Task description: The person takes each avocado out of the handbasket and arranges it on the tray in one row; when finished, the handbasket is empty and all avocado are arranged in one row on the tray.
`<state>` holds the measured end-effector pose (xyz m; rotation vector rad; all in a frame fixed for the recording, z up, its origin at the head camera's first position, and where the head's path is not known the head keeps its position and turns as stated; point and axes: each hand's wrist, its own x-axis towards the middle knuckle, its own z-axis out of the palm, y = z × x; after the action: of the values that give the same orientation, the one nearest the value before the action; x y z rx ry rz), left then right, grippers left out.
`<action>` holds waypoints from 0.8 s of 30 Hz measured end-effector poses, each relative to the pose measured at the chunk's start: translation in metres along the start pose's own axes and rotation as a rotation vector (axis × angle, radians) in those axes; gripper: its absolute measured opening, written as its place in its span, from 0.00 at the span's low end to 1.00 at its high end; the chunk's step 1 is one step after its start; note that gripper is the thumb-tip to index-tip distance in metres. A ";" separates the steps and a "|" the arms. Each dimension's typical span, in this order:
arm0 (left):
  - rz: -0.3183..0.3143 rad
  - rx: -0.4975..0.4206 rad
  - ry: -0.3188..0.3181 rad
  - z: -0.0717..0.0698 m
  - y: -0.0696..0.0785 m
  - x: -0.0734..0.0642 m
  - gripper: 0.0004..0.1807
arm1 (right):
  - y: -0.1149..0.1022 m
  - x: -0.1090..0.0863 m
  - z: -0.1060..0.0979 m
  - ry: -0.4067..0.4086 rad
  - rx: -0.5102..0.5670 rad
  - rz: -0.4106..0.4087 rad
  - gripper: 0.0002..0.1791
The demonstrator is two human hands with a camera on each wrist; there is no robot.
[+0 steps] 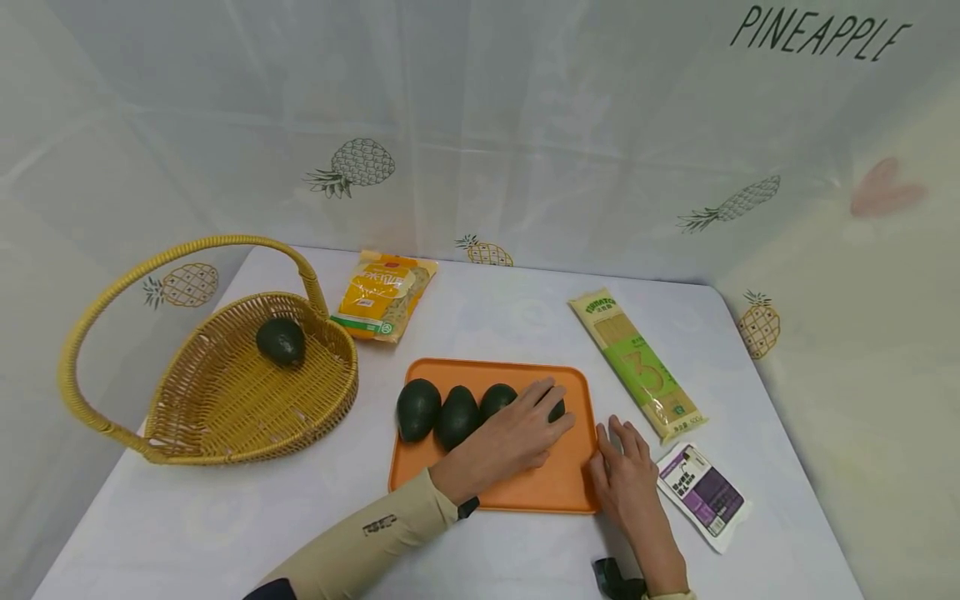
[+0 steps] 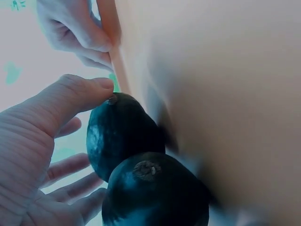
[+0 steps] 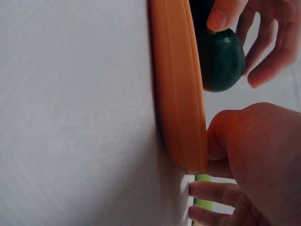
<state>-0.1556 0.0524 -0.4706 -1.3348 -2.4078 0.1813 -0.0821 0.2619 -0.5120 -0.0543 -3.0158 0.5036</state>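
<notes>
Dark green avocados lie in a row on the orange tray (image 1: 517, 496): one (image 1: 418, 410) at its left end, another (image 1: 457, 418) beside it, a third (image 1: 496, 401) partly behind my left wrist. My left hand (image 1: 517, 429) holds the rightmost avocado (image 1: 557, 411), thumb on its stem end and fingers round the far side. In the left wrist view, that avocado (image 2: 120, 134) touches a neighbouring one (image 2: 155, 193). At the tray's right edge, my right hand (image 1: 626, 483) grips the rim, thumb over it and other fingers outside, as the right wrist view shows.
A yellow wicker basket (image 1: 180, 400) with a tall handle stands at left, with one avocado (image 1: 281, 342) inside. An orange-yellow food bag (image 1: 384, 296) lies at the back. Right of the tray are a green noodle pack (image 1: 637, 362) and a purple-white packet (image 1: 703, 493).
</notes>
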 end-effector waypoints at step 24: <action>-0.244 -0.604 0.025 -0.052 -0.042 -0.033 0.28 | 0.001 -0.001 -0.001 -0.045 0.050 0.031 0.28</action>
<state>-0.1525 -0.0017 -0.4189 -1.2262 -2.6838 -0.6718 -0.0811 0.2631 -0.5111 -0.0873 -3.0485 0.5907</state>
